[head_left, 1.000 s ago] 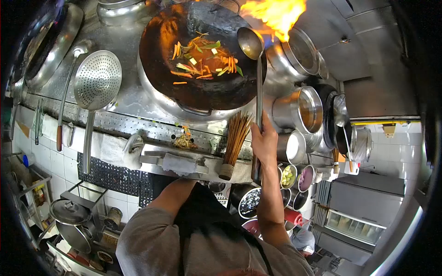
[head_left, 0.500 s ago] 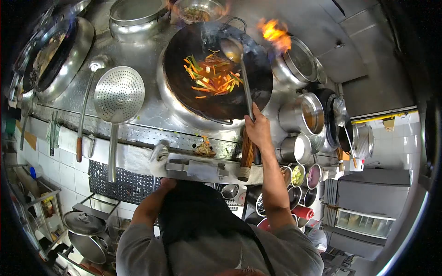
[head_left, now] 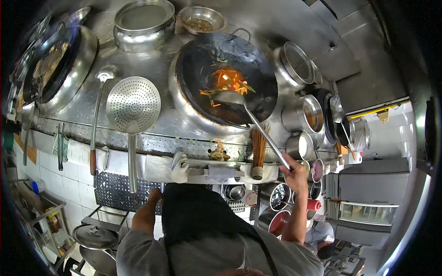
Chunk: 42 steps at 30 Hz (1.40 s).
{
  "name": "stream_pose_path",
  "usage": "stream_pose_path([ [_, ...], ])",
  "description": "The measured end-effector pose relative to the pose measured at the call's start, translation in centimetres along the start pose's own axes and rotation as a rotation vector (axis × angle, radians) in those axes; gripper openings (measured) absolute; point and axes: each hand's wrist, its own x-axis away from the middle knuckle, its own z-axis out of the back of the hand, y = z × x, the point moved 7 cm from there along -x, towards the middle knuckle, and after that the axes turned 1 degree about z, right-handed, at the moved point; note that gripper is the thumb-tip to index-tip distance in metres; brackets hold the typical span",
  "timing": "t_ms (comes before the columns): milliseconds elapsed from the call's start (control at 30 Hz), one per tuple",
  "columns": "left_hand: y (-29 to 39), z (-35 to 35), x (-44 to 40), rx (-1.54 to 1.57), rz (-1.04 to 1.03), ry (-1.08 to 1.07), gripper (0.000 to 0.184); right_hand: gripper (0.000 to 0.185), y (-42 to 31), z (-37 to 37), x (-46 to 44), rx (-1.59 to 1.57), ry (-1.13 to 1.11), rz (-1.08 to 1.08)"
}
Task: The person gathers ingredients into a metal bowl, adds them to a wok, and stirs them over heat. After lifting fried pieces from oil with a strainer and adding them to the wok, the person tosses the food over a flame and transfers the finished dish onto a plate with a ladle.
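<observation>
My right hand (head_left: 295, 175) is closed around the end of a long-handled ladle (head_left: 231, 98). The ladle's bowl lies in a large black wok (head_left: 195, 60), against the near side of sliced vegetables in reddish sauce (head_left: 228, 79). Orange, white and green strips show among them. Low beside the black apron (head_left: 198, 207) is my left hand (head_left: 155, 197); its fingers are too hidden to make out. A bamboo brush (head_left: 259, 152) stands at the counter edge, under the ladle's handle.
A perforated skimmer (head_left: 133, 103) and a second ladle (head_left: 105, 76) lie left of the wok. Pots (head_left: 292, 115) stand to the right, a lidded pot (head_left: 145, 20) at the back. A folded cloth (head_left: 179, 166) hangs at the front edge. Another person (head_left: 320, 233) is at lower right.
My right hand has drawn back toward me and to the right, bringing the ladle's bowl to the near side of the food. The vegetables are bunched together. Flames beside the wok have gone.
</observation>
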Motion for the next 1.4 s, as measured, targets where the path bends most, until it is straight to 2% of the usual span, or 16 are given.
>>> stream_pose_path([
  [167,0.8,0.7,-1.4,0.024,0.018,0.086,0.032,0.048,-0.5,-2.3,-2.1,0.266,0.064,-0.312],
  [233,1.2,1.7,-1.2,0.018,0.022,0.241,0.028,0.049,-0.1,-3.2,-3.2,0.244,0.192,-0.161],
  [267,3.3,2.2,0.0,-0.209,-0.247,0.346,0.023,0.050,-0.1,-3.6,-3.9,0.227,0.217,-0.130],
  [300,3.5,3.9,2.4,0.033,-0.175,0.375,0.024,0.051,0.0,-4.4,-4.4,0.205,0.241,-0.102],
  [367,3.4,2.8,4.5,-0.025,-0.197,0.584,0.025,0.048,1.2,-5.2,-4.7,0.229,0.250,-0.097],
  [433,1.9,0.0,5.9,0.137,-0.204,0.629,0.023,0.044,-0.4,-5.2,-5.1,0.237,0.226,-0.082],
  [500,0.5,-2.6,10.5,0.207,-0.055,0.477,0.026,0.037,-0.2,-5.2,-5.5,0.298,0.381,0.298],
  [567,-1.8,-5.0,14.1,0.182,0.104,0.368,0.030,0.034,2.0,-6.0,-6.2,0.144,0.439,0.238],
  [600,-2.6,-5.0,18.2,0.420,0.235,0.388,0.032,0.031,0.5,-5.9,-5.8,0.125,0.458,0.274],
  [733,-4.7,-7.9,25.0,0.443,0.458,0.345,0.032,0.028,-3.5,-6.1,-4.1,0.074,0.456,0.321],
  [833,-7.7,-14.5,22.5,0.279,0.325,0.274,0.030,0.027,-6.8,-7.4,-2.2,0.113,0.458,0.447],
  [900,-8.5,-16.5,21.5,0.260,0.158,0.481,0.028,0.026,-6.7,-9.9,-1.8,-0.025,0.361,0.466],
  [933,-10.9,-18.6,22.0,0.848,0.442,0.438,0.023,0.026,-8.2,-10.8,-1.0,-0.032,0.322,0.501],
  [1067,-10.9,-17.2,21.7,0.535,0.379,0.372,0.028,0.024,-15.3,-15.1,1.3,-0.178,0.096,0.473],
  [1233,-16.9,-13.9,21.7,0.558,0.354,0.461,0.027,0.024,-26.1,-22.3,3.7,-0.180,-0.011,0.641],
  [1400,-23.1,-10.7,21.5,0.345,0.233,0.553,0.027,0.022,-39.5,-30.4,7.4,-0.282,-0.233,0.784],
])
